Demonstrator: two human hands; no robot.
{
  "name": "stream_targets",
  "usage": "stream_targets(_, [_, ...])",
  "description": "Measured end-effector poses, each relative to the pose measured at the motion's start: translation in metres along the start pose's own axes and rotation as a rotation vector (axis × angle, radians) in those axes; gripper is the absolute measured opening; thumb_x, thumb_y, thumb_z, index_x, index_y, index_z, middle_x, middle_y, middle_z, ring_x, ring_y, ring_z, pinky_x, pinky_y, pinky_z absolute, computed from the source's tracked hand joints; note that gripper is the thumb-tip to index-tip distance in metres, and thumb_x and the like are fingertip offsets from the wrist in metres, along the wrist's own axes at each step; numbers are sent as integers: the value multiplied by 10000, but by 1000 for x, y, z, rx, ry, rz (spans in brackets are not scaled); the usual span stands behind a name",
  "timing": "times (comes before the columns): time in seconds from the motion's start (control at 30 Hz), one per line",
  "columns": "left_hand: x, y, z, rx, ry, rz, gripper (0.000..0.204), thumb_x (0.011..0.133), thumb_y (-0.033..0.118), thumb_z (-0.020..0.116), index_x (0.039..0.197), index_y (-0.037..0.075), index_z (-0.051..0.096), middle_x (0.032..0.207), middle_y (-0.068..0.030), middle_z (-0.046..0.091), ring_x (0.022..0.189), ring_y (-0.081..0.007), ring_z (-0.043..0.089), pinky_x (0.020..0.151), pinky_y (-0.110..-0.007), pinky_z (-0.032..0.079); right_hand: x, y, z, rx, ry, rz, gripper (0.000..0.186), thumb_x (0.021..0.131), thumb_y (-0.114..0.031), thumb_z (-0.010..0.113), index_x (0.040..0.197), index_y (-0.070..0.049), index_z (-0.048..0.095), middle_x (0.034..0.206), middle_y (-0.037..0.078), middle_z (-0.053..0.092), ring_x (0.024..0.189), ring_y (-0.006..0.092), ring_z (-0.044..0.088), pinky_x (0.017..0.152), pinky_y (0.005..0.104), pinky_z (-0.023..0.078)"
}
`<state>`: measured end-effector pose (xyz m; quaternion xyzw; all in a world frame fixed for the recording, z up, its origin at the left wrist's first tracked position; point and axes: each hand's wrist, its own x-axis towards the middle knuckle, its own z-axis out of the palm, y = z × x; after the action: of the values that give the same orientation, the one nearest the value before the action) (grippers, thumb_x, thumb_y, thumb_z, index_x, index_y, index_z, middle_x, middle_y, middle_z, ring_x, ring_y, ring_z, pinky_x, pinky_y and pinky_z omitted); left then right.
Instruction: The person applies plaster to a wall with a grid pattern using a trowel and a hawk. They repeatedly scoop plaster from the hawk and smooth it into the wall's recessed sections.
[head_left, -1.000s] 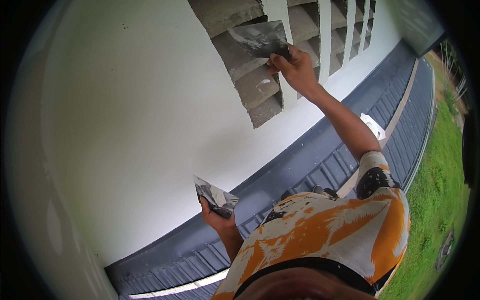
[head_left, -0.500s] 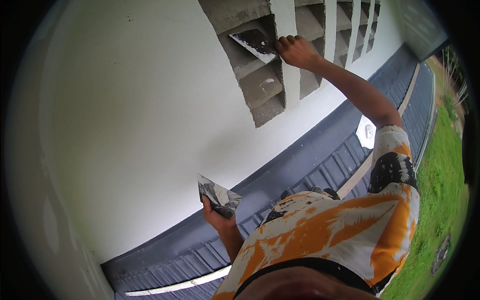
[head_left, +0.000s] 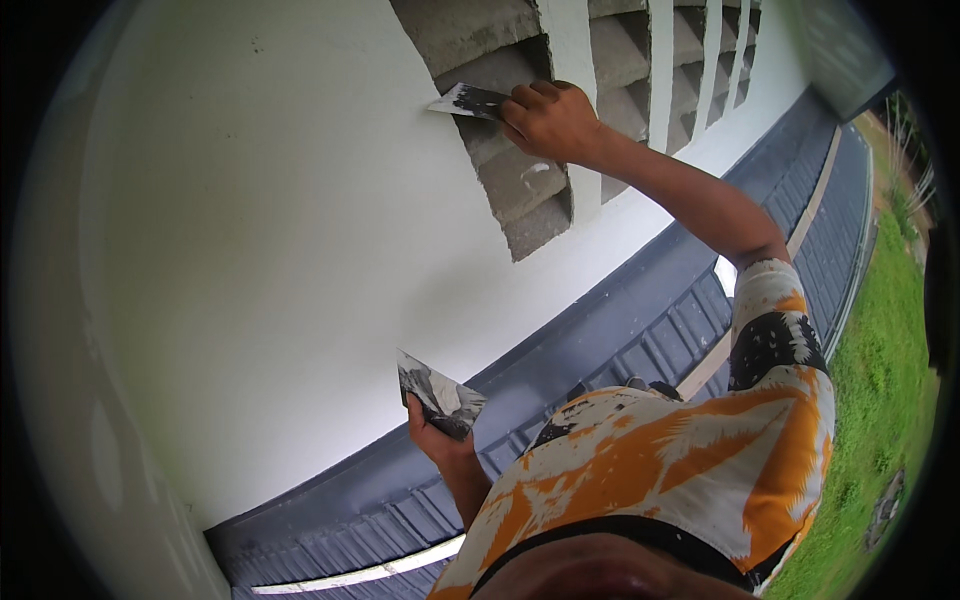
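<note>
My right hand [head_left: 552, 120] is closed round the dark, white-smeared putty knife [head_left: 472, 101]. Its blade edge meets the white wall [head_left: 280, 220] at the left border of a recessed grey concrete vent opening [head_left: 527, 185]. Lower down, my left hand [head_left: 436, 440] grips a second, wider putty knife [head_left: 438, 395], whose blade carries a lump of whitish filler. This blade is held up in front of the wall, apart from the other tool. The fingers of my right hand hide its handle.
More recessed vent openings [head_left: 620, 60] run along the wall to the upper right, split by white strips. Below the wall lies a dark ribbed tile roof [head_left: 650, 355] with a pale wooden batten [head_left: 705, 365]. Grass [head_left: 880, 400] shows at the far right.
My right hand has moved left and slightly down, bringing its putty knife from inside the vent opening to the opening's left border. My left hand has hardly moved.
</note>
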<state>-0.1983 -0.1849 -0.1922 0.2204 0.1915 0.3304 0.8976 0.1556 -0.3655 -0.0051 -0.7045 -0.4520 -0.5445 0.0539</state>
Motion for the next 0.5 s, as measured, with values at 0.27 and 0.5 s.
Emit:
stream_targets(0.27, [0, -4, -16, -36, 0, 1, 362, 1015, 252, 467, 1299, 36, 530, 1207, -83, 632, 1046, -241, 641, 859, -401, 543, -16, 20, 38, 101, 227, -248, 222, 708, -182, 725, 855, -119, 571, 781, 0, 564, 672, 162, 613, 558, 293, 503])
stream_targets(0.5, [3, -11, -20, -50, 8, 22, 366, 1010, 254, 474, 1299, 36, 527, 1207, -91, 631, 1042, -243, 642, 853, -407, 543, -5, 23, 20, 87, 340, -233, 193, 714, -149, 698, 852, -118, 567, 755, -5, 551, 630, 152, 602, 525, 292, 490])
